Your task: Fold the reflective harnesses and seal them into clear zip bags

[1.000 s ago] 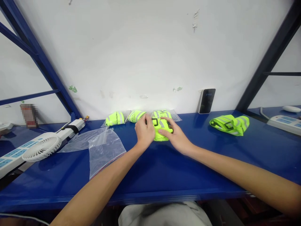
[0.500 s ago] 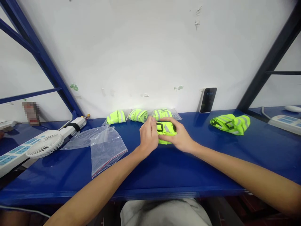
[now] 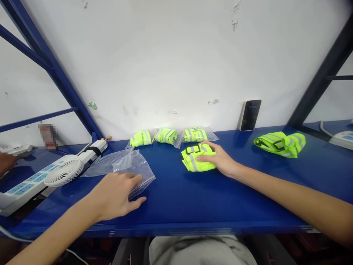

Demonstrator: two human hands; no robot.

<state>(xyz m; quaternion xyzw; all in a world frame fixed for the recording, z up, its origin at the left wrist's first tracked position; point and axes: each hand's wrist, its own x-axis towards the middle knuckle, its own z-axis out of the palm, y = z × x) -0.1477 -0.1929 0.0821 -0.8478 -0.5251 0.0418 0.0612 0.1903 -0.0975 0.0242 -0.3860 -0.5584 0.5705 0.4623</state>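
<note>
My right hand grips a rolled neon-yellow reflective vest with grey stripes and a black buckle, its thumb across the front. On the left, my left hand hovers over or touches a clear zip-lock bag; its thumb and fingers are apart. Whether the fingers press on the bag I cannot tell. Another clear bag lies flat behind it. A folded yellow vest rests on the table's right side. Three bagged vest rolls, among them one bagged roll, line the wall.
The blue table runs along a white wall. A phone-like device leans there. Left of the bags lie a white power strip, a small white fan and a strapped white block. At far left, part of another person's hand shows.
My left hand has let go of the vest roll and moved left and down to the zip-lock bag. My right hand still holds the roll. The camera view has shifted slightly.
</note>
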